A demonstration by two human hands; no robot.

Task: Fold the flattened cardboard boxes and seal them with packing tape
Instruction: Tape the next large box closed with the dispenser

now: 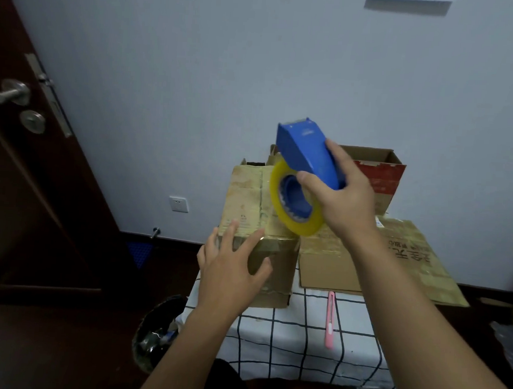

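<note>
Low in the frame, the bench (pixel 298 345), draped in a white cloth with a black grid, carries a pink utility knife (pixel 330 320). At centre left my left hand (pixel 230 270) rests on the near top edge of the taped brown cardboard box (pixel 278 272), fingers (pixel 228 233) spread and straight. Just right of it lies a flattened brown cardboard box (pixel 394 261). Above, my right hand (pixel 348 199) grips the blue tape dispenser (pixel 308 149), fingers curled round it, with its yellowish tape roll (pixel 295 223) held over the taped box. Behind stands an open red-printed carton (pixel 381 174).
</note>
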